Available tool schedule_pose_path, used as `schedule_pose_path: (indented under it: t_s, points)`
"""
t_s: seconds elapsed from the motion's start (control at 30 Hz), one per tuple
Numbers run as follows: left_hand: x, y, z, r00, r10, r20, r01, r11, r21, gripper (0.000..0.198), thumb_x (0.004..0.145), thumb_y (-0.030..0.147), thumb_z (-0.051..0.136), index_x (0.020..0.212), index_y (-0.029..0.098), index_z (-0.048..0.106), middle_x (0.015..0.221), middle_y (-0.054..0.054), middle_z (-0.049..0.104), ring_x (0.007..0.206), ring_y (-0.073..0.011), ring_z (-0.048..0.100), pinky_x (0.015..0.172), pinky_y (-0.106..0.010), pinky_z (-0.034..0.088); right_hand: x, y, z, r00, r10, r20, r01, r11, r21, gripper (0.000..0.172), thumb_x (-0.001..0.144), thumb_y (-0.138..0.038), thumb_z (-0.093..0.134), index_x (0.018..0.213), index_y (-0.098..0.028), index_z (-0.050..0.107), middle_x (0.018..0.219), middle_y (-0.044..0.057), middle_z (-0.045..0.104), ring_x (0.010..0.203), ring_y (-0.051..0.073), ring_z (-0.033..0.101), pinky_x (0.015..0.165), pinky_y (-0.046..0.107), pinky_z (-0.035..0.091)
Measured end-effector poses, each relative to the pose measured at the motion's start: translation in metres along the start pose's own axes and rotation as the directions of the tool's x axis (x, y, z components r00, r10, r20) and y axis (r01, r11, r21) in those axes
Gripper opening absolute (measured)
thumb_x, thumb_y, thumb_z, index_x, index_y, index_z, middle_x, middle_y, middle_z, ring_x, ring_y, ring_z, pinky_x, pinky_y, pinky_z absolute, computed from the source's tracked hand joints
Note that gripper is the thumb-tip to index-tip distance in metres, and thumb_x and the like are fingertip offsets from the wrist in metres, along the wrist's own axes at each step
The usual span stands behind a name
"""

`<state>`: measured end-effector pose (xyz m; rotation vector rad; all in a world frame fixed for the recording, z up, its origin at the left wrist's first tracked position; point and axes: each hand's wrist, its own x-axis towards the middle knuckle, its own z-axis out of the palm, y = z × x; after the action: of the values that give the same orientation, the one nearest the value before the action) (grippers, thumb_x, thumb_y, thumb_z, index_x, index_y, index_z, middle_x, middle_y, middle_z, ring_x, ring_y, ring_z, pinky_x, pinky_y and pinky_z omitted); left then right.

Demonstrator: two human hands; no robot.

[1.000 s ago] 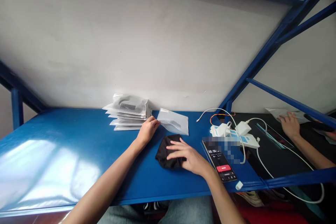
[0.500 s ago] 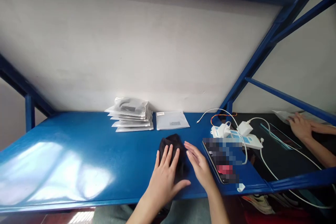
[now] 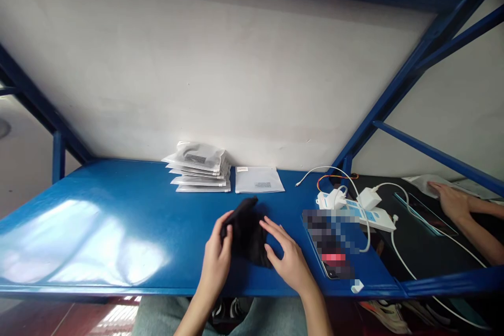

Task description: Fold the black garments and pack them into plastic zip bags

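Beyond the black cloth (image 3: 250, 239) and to its left rises a stack of translucent zip pouches (image 3: 199, 168); the top one has a dark curved shape showing through its frosted face, along with a dark printed block, while what the lower ones hold is too hazy to tell. Straight beyond the cloth, a single pouch (image 3: 260, 179) lies flat with its zip edge nearest the cloth, a small pale label at its far left corner and faint print near the zip; its contents cannot be made out. The cloth itself is on the blue table (image 3: 177, 252), between the two hands: a raised fold slants from its left side up and away to the right, towards the single pouch, and the soft body spreads nearer and rightward below that fold. Its long axis is hard to fix in so crumpled a shape. The left hand (image 3: 214, 254) pinches the cloth's left edge between thumb and fingers, closed on the fabric. The right hand (image 3: 289, 257) is loosely curved at the cloth's right edge, thumb and forefinger well parted, tips against the fabric. Right of the cloth lies a phone (image 3: 333, 258), with a white power strip (image 3: 384, 219) beyond it
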<state>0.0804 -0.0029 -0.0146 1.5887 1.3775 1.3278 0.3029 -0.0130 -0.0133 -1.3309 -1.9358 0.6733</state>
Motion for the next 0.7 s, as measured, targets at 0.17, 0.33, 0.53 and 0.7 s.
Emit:
schedule_pose_path:
  t_s: [0.17, 0.33, 0.53, 0.7]
  points:
    - [0.003, -0.029, -0.046, 0.969, -0.063, -0.239, 0.054, 0.998, -0.041, 0.052, 0.101, 0.032, 0.051, 0.151, 0.027, 0.038, 0.146, -0.015, 0.058, 0.131, -0.0270, 0.061, 0.099, -0.041, 0.059, 0.003, -0.002, 0.002, 1.000, -0.008, 0.008, 0.009, 0.993, -0.118, 0.042, 0.093, -0.011, 0.048, 0.113, -0.035, 0.076, 0.149, -0.002, 0.061, 0.137, 0.024, 0.058, 0.122, 0.059, 0.037]
    - [-0.008, -0.030, -0.078, 0.940, 0.256, -0.224, -0.117, 0.862, 0.493, 0.040, 0.097, 0.025, 0.055, 0.136, 0.034, 0.059, 0.150, -0.008, 0.055, 0.145, -0.0331, 0.046, 0.117, -0.058, 0.043, 0.004, -0.001, 0.003, 1.000, -0.007, -0.004, 0.006, 0.992, -0.126, 0.040, 0.094, -0.012, 0.045, 0.107, -0.034, 0.076, 0.145, -0.001, 0.064, 0.135, 0.024, 0.060, 0.121, 0.059, 0.038]
    - [-0.008, -0.022, -0.052, 0.977, 0.214, 0.001, -0.172, 0.783, 0.597, 0.066, 0.096, 0.042, 0.062, 0.157, 0.030, 0.038, 0.155, -0.010, 0.053, 0.149, -0.0369, 0.041, 0.117, -0.062, 0.040, 0.001, -0.011, 0.001, 0.997, -0.005, 0.072, 0.020, 0.977, -0.213, 0.046, 0.090, -0.045, 0.070, 0.135, -0.042, 0.065, 0.161, 0.002, 0.046, 0.144, 0.034, 0.048, 0.119, 0.061, 0.039]
    - [0.006, -0.028, -0.068, 0.984, 0.085, -0.158, 0.001, 0.878, 0.479, 0.054, 0.103, 0.032, 0.046, 0.156, 0.033, 0.036, 0.142, -0.007, 0.066, 0.124, -0.0282, 0.068, 0.097, -0.044, 0.059, 0.001, -0.011, 0.002, 0.996, 0.041, 0.081, -0.021, 0.972, -0.234, 0.032, 0.093, -0.039, 0.066, 0.125, -0.041, 0.069, 0.159, 0.000, 0.047, 0.144, 0.033, 0.048, 0.117, 0.059, 0.043]
